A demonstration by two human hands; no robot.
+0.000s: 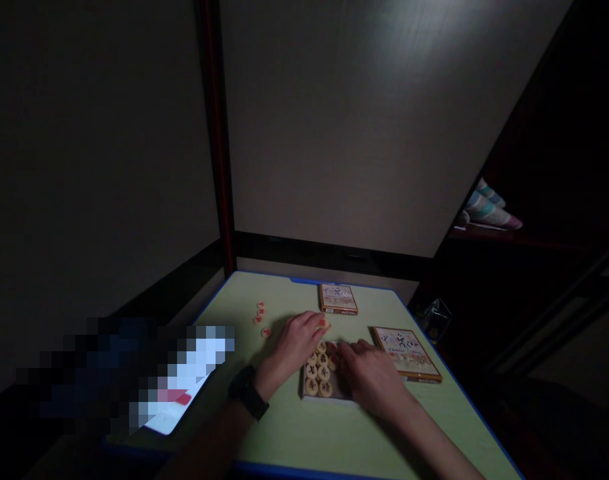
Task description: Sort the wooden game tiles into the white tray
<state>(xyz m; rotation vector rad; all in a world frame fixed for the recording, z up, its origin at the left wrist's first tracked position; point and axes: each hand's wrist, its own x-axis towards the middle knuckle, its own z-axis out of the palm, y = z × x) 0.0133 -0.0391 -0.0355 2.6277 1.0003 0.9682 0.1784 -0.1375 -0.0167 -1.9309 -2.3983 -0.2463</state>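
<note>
My left hand (302, 335), with a dark watch (249, 393) on its wrist, pinches a round Chinese chess piece (323, 323) with a red character, above the far edge of a shallow open box (334, 391). In the box's left part, wooden pieces (311, 371) with black characters lie in rows. My right hand (367, 367) reaches into the right part of the box, its fingers bent down and together. A red-marked piece (333, 361) shows beside those fingers. What they grip, if anything, is hidden by the hand.
Several loose red-marked pieces (261, 311) lie on the green table (279, 433) at the left. A smaller printed box (338, 298) is at the back, and a larger Chinese chess box (407, 353) lies at the right. A bright, partly blurred screen (172, 417) is at the left edge.
</note>
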